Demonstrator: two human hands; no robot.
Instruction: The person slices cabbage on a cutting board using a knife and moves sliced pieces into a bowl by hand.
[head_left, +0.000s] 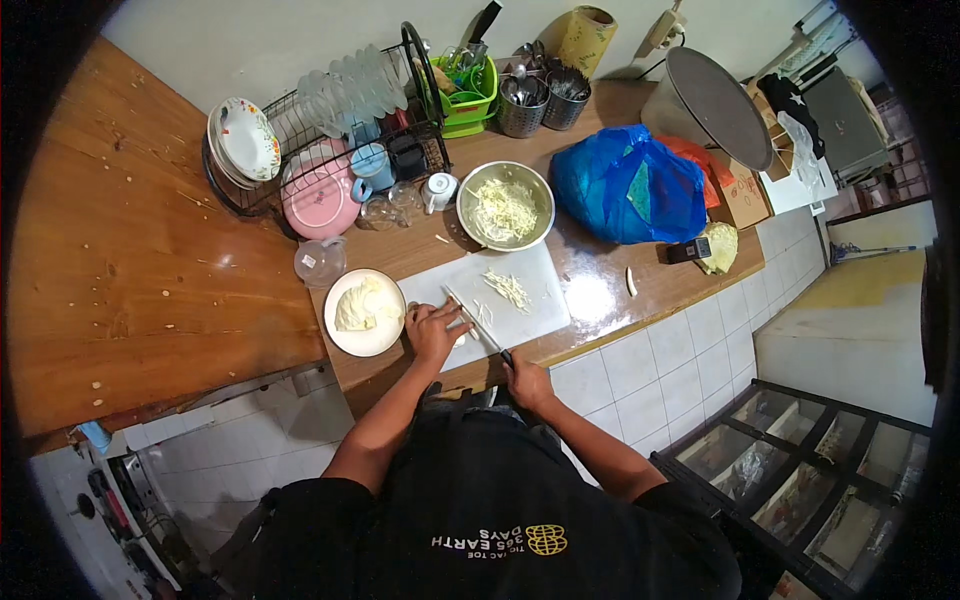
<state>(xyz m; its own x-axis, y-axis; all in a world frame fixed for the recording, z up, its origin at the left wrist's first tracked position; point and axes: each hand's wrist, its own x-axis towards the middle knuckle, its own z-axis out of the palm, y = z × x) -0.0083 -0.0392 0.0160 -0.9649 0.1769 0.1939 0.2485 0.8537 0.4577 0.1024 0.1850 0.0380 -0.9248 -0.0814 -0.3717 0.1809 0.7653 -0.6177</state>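
My right hand (530, 384) grips the dark handle of a kitchen knife (480, 322), its blade slanting across a white cutting board (536, 270). Close against the blade, my left hand (431, 334) rests on the board, fingers bent and thumb out. Pale bits show at its edge; what lies beneath the palm is hidden. Shredded cabbage (508, 290) lies right of the blade, with thinner strips beside it. Left of my hand, a cream plate (365, 349) carries a cabbage chunk (356, 307). Beyond the board, a steel bowl (550, 217) holds more shredded cabbage (506, 210).
A wire dish rack (289, 112) with plates, glasses and mugs stands at the back left. Behind the bowl are steel cutlery holders (523, 112) and a green basket (469, 109). A blue plastic bag (630, 187) sits right of the bowl. A cabbage piece (720, 247) lies near the right end.
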